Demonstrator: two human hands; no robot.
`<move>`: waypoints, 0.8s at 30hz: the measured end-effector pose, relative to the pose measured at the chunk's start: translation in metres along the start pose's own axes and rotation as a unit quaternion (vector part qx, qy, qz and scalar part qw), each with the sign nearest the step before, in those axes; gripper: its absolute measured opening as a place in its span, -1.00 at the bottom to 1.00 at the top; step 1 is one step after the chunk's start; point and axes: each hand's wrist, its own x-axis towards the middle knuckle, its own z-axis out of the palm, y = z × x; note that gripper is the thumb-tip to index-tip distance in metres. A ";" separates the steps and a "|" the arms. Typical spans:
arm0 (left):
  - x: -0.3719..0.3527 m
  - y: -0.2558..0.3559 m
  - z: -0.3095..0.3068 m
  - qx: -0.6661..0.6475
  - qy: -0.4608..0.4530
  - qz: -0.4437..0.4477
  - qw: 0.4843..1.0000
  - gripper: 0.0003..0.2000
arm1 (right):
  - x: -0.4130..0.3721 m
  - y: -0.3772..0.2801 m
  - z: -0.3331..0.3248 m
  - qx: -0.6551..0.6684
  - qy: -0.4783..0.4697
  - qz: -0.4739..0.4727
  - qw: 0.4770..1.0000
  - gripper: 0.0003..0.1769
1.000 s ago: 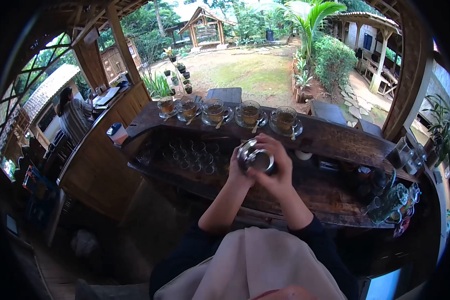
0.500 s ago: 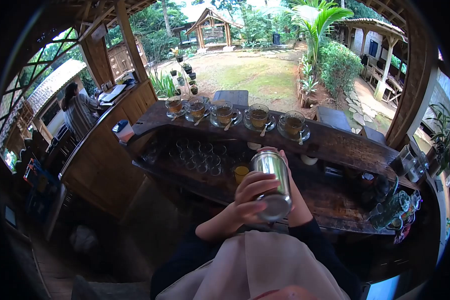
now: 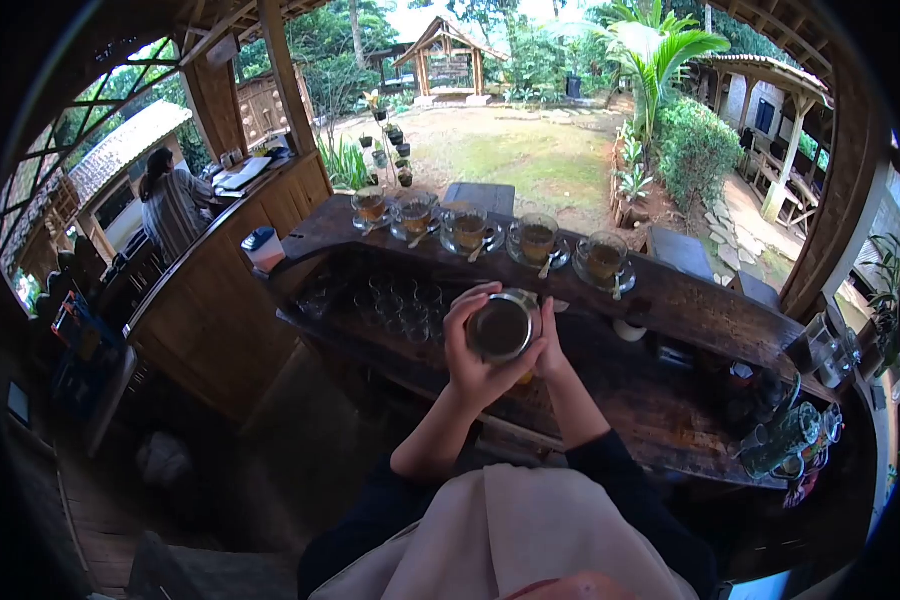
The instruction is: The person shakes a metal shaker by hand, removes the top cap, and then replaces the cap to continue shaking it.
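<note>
A shiny metal canister (image 3: 502,328) is held up over the dark wooden counter, its round end facing me. My left hand (image 3: 468,350) wraps round its left side, with the thumb across below. My right hand (image 3: 551,345) presses against its right side. Beyond the hands, several glass cups of brown drink (image 3: 538,238) stand in a row on saucers along the raised ledge, with spoons on the saucers. A bit of something yellow (image 3: 526,378) shows behind my wrists, mostly hidden.
Upturned-looking clear glasses (image 3: 400,305) crowd the lower counter at left. A white tub with a dark lid (image 3: 263,248) stands at the ledge's left end. Glass jars (image 3: 828,345) and green glassware (image 3: 785,440) are at right. A person (image 3: 175,210) sits at a side counter.
The canister has turned from lying slanted, side showing, to having its round end towards me, and moved slightly left and up. My left hand has shifted its grip. The view has swung slightly left.
</note>
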 end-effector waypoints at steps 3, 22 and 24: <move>0.004 0.045 -0.022 -0.015 0.087 0.077 0.993 -0.14 | -0.014 -0.018 0.040 -0.122 -0.096 -0.050 0.987 0.02; -0.012 0.042 -0.054 -0.134 0.124 0.265 0.947 -0.03 | 0.009 -0.060 0.107 -0.297 -0.189 -0.324 0.878 0.30; 0.011 0.035 -0.047 -0.038 0.095 0.274 0.956 -0.05 | 0.031 -0.044 0.078 -0.275 -0.137 -0.338 0.890 0.14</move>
